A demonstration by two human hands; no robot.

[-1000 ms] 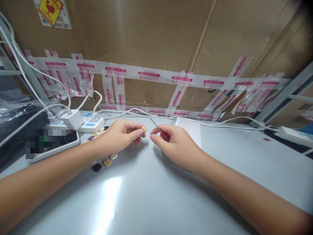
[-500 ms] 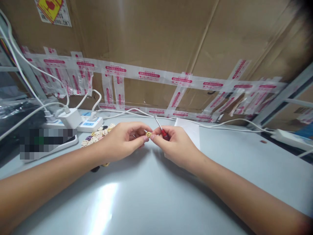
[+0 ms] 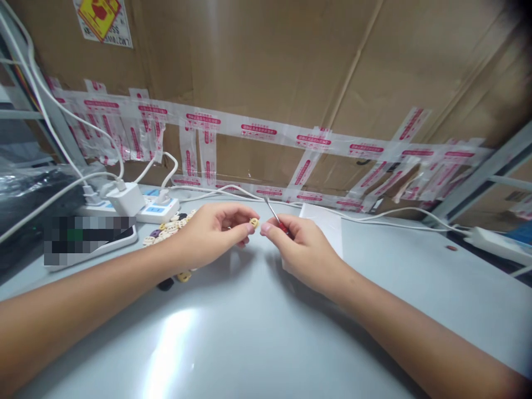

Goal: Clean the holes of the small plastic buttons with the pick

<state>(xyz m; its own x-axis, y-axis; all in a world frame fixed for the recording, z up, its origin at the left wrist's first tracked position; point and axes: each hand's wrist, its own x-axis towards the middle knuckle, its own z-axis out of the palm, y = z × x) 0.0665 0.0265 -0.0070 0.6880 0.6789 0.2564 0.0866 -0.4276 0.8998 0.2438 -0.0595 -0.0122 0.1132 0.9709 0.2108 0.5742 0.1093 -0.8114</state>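
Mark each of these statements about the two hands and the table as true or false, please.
1. The left hand pinches a small yellow bead. True.
2. The right hand holds a blue pen. False: it holds a thin tool with a red handle.
3. A pile of beads lies behind the left hand. True.
4. The power strip has nothing plugged in. False: a white charger is plugged into it.
5. The white paper lies on the phone. False: it lies on the table.
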